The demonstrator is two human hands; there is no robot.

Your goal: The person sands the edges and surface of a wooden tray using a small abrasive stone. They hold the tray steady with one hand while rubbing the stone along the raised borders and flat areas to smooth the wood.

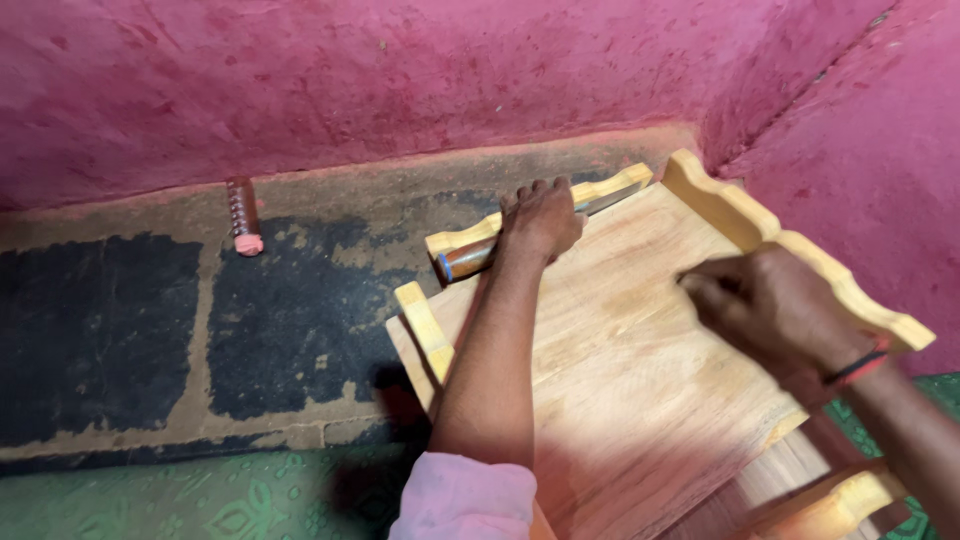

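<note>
While left hand [540, 220] grips chisel [470, 257] at wooden panel's [610, 350] far edge | right hand [775, 315] curled, resting on panel

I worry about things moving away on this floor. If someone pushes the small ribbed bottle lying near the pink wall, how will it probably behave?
The ribbed bottle lies on its side on the dark floor, so a sideways push would probably make it roll. It looks like thin clear plastic, so it is likely light and may dent when squeezed. Its ridges should give some grip.

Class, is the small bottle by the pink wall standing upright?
No, the bottle lies on its side on the floor by the wall.
</note>
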